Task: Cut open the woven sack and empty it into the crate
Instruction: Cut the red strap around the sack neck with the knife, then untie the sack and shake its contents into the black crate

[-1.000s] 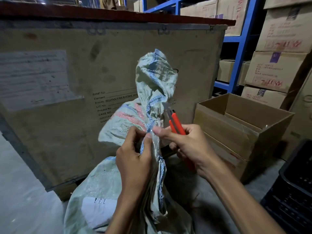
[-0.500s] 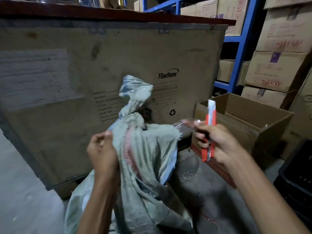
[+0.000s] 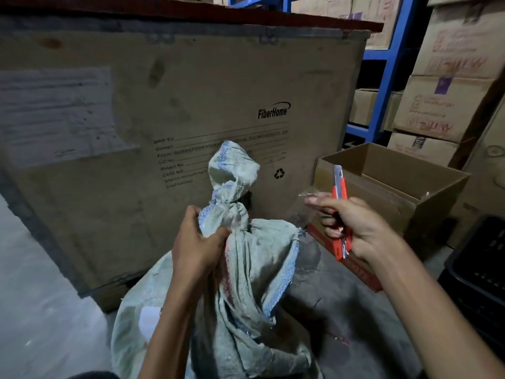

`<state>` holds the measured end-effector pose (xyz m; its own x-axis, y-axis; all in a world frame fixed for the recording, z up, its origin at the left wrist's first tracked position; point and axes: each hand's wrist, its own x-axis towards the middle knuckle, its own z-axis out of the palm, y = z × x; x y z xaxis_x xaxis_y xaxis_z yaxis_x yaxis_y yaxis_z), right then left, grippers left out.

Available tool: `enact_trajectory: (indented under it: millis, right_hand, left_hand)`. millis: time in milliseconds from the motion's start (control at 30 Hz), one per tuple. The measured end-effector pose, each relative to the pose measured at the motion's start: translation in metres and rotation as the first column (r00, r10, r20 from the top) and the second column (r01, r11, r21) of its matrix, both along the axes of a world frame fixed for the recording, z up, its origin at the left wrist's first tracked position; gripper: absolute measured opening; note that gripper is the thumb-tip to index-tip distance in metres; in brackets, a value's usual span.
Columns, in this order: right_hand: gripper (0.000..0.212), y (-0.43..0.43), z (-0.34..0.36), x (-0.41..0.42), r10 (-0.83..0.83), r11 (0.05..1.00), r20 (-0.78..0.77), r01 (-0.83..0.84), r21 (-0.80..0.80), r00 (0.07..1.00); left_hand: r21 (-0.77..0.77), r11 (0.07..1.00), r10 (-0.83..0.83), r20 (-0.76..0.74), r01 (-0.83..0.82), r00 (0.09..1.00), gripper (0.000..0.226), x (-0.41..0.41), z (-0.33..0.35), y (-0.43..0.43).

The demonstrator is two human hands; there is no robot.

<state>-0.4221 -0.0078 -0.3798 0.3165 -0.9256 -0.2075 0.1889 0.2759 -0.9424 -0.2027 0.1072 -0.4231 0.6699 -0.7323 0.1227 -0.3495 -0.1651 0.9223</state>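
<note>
On floor, leaning against big wooden case [image 3: 191,105]: one woven sack [image 3: 246,283], neck bunched and twisted. Left hand [image 3: 196,242] is gripping the neck, fingers wrapped tight just below the twist. Right hand [image 3: 358,228] is holding one red utility knife [image 3: 340,212] clear of the sack, fingers curled on handle, thumb and forefinger pinching something clear. Fabric's looking soft, floppy; likely heavy below. Grab neck, then bottom corners. One black crate [image 3: 475,274] far right.

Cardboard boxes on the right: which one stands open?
The low cardboard box on the floor beside the right hand; its top is open, while the stacked boxes behind look closed.
</note>
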Motion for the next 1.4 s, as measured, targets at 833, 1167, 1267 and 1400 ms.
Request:
enact_trajectory:
  millis: [833,1167,1267,1400]
  right_hand:
    - [0.052,0.094,-0.297,-0.087,0.090,0.996,-0.960,-0.003,0.092,0.266]
    - [0.049,0.127,-0.340,-0.088,0.102,0.992,-0.994,-0.074,0.105,-0.050]
    - [0.039,0.118,-0.322,-0.075,0.106,0.994,-0.994,0.017,0.106,-0.034]
    - [0.026,0.073,-0.259,-0.043,-0.253,0.928,-0.848,0.364,-0.076,0.465]
  left_hand:
    - [-0.098,0.995,0.060,0.342,-0.028,0.938,0.031,-0.037,-0.066,-0.032]
    - [-0.104,0.993,-0.022,0.266,0.051,0.964,0.035,-0.036,-0.069,-0.033]
    - [-0.100,0.993,-0.048,0.183,0.067,0.982,0.038,-0.033,-0.069,-0.032]
    - [-0.145,0.987,-0.076,0.000,0.075,0.997,0.030,-0.036,-0.065,-0.029]
